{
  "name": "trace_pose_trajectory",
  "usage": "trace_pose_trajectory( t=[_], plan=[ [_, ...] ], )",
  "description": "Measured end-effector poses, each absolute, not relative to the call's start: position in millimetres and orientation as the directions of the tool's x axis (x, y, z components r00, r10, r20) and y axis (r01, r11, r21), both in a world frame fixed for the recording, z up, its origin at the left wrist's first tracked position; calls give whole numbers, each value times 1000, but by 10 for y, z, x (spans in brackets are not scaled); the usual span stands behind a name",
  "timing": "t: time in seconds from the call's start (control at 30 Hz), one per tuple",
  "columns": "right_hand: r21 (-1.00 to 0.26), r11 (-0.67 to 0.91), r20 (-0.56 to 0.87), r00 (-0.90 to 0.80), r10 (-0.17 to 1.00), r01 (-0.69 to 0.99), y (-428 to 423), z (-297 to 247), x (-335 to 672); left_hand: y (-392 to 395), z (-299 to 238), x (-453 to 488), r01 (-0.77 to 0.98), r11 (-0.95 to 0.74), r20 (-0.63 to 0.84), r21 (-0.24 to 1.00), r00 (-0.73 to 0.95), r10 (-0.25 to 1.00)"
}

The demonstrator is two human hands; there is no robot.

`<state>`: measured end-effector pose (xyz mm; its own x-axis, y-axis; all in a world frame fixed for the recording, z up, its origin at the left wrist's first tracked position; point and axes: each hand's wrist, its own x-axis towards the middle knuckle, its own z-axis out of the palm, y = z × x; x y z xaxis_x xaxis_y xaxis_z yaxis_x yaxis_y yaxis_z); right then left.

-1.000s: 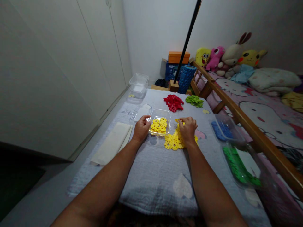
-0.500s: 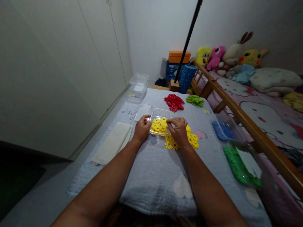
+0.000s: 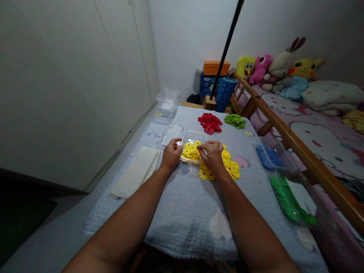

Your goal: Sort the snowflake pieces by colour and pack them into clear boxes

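Note:
A clear plastic box (image 3: 193,134) holds a layer of yellow flower-shaped discs (image 3: 190,151). My left hand (image 3: 171,153) is closed on the box's left rim, thumb and fingers pinching the edge. Over the right side of the same box, my right hand (image 3: 211,153) is pinched with a yellow disc at its fingertips, largely hidden by the fingers. Beneath and beside the right wrist, more yellow discs (image 3: 231,168) lie in a loose pile on the cloth, partly covered by the hand.
Red pieces (image 3: 209,123) and light green pieces (image 3: 234,121) lie toward the back. Boxes with blue pieces (image 3: 269,156) and green pieces (image 3: 288,199) stand at right, by the wooden bed rail (image 3: 295,134). Leftward are a clear lid (image 3: 172,135), folded cloth (image 3: 136,172) and clear tub (image 3: 167,100).
My right hand has shifted slightly left, its fingertips further in over the box. My left hand keeps its grip on the rim, and the view has moved very slightly.

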<state>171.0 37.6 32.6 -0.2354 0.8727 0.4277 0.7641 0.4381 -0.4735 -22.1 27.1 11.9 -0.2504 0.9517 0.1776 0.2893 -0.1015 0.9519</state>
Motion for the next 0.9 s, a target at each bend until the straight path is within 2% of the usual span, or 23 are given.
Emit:
trace_pose_trajectory(
  t=[0.2, 0.4, 0.53, 0.7, 0.8, 0.9],
  plan=[
    [-466, 466, 426, -271, 863, 752, 376, 296, 1715, 279, 104, -226, 291, -105, 181, 951, -246, 952],
    [-484, 430, 495, -167, 853, 762, 462, 297, 1888, 296, 75, -235, 300, -109, 187, 948, -245, 951],
    [-534, 278, 481, 16, 877, 799, 617, 243, 2189, 295, 74, -236, 302, -107, 186, 947, -247, 951],
    [-562, -40, 325, 265, 908, 826, 756, 143, 2548, 285, 78, -231, 293, -109, 186, 950, -247, 951],
    [-517, -152, 236, 311, 921, 842, 775, 98, 2644, 286, 72, -233, 283, -106, 180, 953, -248, 952],
    [-438, -193, 155, 285, 946, 878, 766, 65, 2655, 286, 74, -234, 269, -104, 173, 957, -246, 954]
  ],
)
